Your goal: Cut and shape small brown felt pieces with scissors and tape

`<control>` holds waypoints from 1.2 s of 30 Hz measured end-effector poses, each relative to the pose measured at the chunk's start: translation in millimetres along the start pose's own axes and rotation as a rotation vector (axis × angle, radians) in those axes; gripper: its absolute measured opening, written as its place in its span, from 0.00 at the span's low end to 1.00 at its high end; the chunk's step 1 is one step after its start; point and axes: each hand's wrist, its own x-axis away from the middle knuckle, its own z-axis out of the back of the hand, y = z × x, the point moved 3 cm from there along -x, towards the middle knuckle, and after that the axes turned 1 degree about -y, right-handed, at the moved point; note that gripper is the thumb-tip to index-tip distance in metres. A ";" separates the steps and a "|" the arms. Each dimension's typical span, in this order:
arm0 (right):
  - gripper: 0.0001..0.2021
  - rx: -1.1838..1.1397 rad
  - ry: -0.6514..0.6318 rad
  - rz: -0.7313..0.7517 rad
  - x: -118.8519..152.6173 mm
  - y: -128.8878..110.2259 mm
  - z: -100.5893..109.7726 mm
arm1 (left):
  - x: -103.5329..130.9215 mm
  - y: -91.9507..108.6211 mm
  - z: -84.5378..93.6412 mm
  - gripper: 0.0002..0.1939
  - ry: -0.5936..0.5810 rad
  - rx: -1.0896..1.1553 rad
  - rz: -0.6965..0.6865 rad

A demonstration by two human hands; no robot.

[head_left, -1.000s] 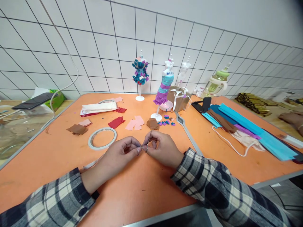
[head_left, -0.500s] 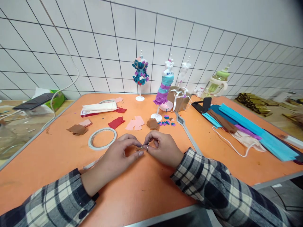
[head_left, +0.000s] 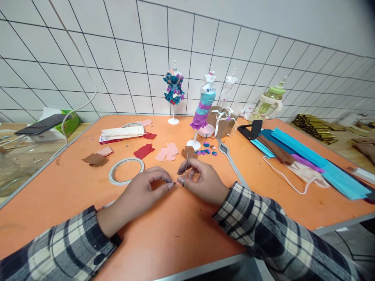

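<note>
1. My left hand rests on the orange table. Its thumb and forefinger are pinched together at the tips. If a scrap sits between them, it is too small for me to make out.
2. My right hand is closed around small scissors. The blades point up and away from me, and the hinge end is just beside the left fingertips. I cannot tell whether the blades are parted.
3. As I read it, the step in hand is fine snipping. One hand offers a tiny bit of material and the other brings the scissors to it, right at the gap between the two hands.
4. Close by are a tape ring just beyond the left hand and a brown scrap just behind the right. Pink pieces and a red piece lie further back.
5. Two dressed mannequins stand near the wall, well apart from my hands.
6. Another person's hand shows at the far right edge, well clear of mine.
7. Any next move calls for small, steady finger work. The pinch should stay firm, the blade tips should keep off the left fingertips, and both wrists should stay planted on the table for support.
</note>
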 end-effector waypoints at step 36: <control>0.10 -0.019 -0.527 -0.069 8.8 -1.0 -7.3 | 1.6 0.5 8.9 0.10 0.049 0.324 0.112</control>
